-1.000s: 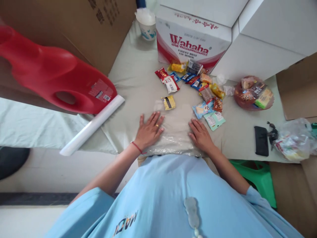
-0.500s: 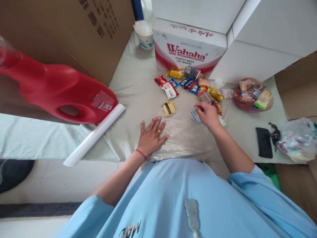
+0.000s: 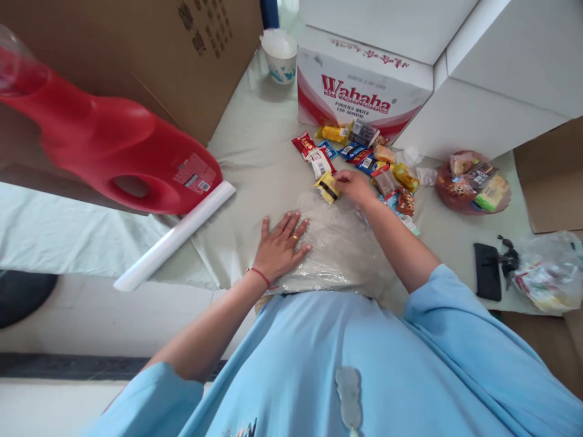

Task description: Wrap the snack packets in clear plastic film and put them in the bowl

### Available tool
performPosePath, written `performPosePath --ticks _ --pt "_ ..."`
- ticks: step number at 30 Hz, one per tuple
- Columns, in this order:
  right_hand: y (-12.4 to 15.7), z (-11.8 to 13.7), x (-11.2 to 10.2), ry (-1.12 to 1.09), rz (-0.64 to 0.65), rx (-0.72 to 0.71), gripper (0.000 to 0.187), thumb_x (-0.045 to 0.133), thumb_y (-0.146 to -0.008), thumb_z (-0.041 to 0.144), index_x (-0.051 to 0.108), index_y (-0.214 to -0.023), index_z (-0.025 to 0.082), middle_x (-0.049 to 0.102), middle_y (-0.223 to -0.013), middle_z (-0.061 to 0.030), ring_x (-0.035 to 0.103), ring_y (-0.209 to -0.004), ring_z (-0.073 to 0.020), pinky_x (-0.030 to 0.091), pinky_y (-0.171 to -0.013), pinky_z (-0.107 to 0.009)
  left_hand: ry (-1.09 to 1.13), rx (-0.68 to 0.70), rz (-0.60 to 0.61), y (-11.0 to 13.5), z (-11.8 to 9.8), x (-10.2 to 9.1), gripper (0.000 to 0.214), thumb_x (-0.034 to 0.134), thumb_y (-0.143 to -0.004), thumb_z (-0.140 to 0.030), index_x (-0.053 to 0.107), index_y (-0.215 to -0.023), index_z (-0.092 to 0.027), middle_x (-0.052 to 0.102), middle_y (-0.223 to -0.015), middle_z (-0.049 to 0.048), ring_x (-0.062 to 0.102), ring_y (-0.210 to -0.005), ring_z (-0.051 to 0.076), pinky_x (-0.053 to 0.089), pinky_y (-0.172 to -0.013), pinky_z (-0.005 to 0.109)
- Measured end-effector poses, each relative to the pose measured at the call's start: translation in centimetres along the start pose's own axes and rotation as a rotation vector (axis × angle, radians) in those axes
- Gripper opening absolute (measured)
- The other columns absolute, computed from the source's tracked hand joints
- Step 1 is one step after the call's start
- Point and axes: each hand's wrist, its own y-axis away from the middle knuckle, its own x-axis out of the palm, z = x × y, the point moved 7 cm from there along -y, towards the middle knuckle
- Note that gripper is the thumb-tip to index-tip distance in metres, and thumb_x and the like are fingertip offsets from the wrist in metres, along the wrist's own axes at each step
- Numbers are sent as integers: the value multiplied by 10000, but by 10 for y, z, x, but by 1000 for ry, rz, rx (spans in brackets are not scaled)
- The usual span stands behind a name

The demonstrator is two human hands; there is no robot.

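My left hand [image 3: 283,246] lies flat with its fingers spread on a clear plastic sheet [image 3: 341,261] at the table's front edge. Pinched at its right edge by my right hand [image 3: 356,188] is a small yellow snack packet [image 3: 327,188] with a dark band, just beyond the sheet. Behind it are a red packet [image 3: 303,144] and a white-and-red packet [image 3: 320,162]. Several more wrapped snacks, among them a yellow one [image 3: 404,176] and a brown one [image 3: 405,202], lie in a loose pile beyond and right of my right hand.
A pink bowl [image 3: 471,203] of snacks stands at the right, near a black phone [image 3: 487,273] and a plastic bag [image 3: 549,273]. To the left are a red jug [image 3: 122,152] and a white roll [image 3: 177,235]. A Wahaba-like printed carton [image 3: 364,91] and paper cup [image 3: 280,60] stand behind.
My right hand has moved left from the blue packet to the yellow packet and pinched it. That packet has turned slightly. My left hand stays flat; the whole view has shifted a little.
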Motion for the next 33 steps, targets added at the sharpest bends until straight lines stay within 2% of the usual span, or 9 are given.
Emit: performPosePath --ticks 4,7,12,16,20,23,27,30,33 --pt "21 -7 -65 -185 -205 -107 152 623 -925 374 605 -910 224 616 -823 -6 552 -729 -153 463 -686 -274 14 -17 -11 -1 0 -1 747 358 -1078 -582 213 -1722 -232 286 -1764 119 277 -1642 305 -102 -1317 647" --pt "52 9 -83 -244 -109 -229 207 646 -933 430 648 -950 224 636 -832 -7 576 -730 -159 464 -684 -279 25 -23 -22 -1 0 -1 771 370 -1071 -586 202 -1724 -210 293 -1758 137 282 -1640 320 -93 -1319 652" --pt "122 23 -12 74 451 -264 173 594 -981 295 740 -985 202 725 -866 -25 652 -785 -175 485 -756 -285 38 -7 -42 0 -1 -1 772 362 -1075 -587 192 -1726 -208 289 -1756 152 273 -1643 316 -110 -1312 657" --pt "144 9 23 443 462 -210 228 579 -992 201 778 -1103 211 749 -1136 -94 713 -957 -207 505 -865 -302 37 -16 -32 -1 -1 -2 766 380 -1074 -569 195 -1725 -212 297 -1754 148 295 -1635 322 -106 -1315 659" --pt "120 22 9 550 313 -214 320 573 -1018 267 725 -1292 203 696 -1310 -124 699 -1100 -254 521 -961 -348 38 -22 -15 -1 -1 -2 776 401 -1069 -571 189 -1727 -218 299 -1756 141 295 -1635 321 -106 -1319 649" --pt "71 45 -2 569 138 -273 366 509 -1055 306 681 -1349 175 714 -1243 -146 655 -1153 -308 506 -1030 -432 34 -24 -17 -1 -1 -2 788 407 -1068 -574 169 -1729 -219 301 -1757 134 282 -1640 311 -111 -1321 642" --pt "-1 63 15 610 -33 -351 622 636 -1004 401 508 -1552 136 520 -1542 -211 480 -1378 -393 407 -1165 -544 32 -25 -20 0 -1 -3 774 385 -1071 -583 188 -1727 -222 309 -1752 133 287 -1639 310 -98 -1324 638" --pt "-33 49 30 633 -45 -199 766 657 -984 409 389 -1623 83 458 -1571 -268 447 -1407 -434 400 -1165 -572 37 -33 -23 0 -1 -4 755 371 -1074 -582 217 -1722 -226 325 -1747 128 292 -1638 305 -76 -1330 634" --pt "-34 33 28 675 35 -162 666 601 -992 312 433 -1592 77 551 -1458 -272 484 -1366 -433 422 -1140 -565 49 -38 -27 0 -1 -5 751 380 -1071 -577 231 -1720 -231 334 -1743 127 296 -1636 312 -64 -1332 636"
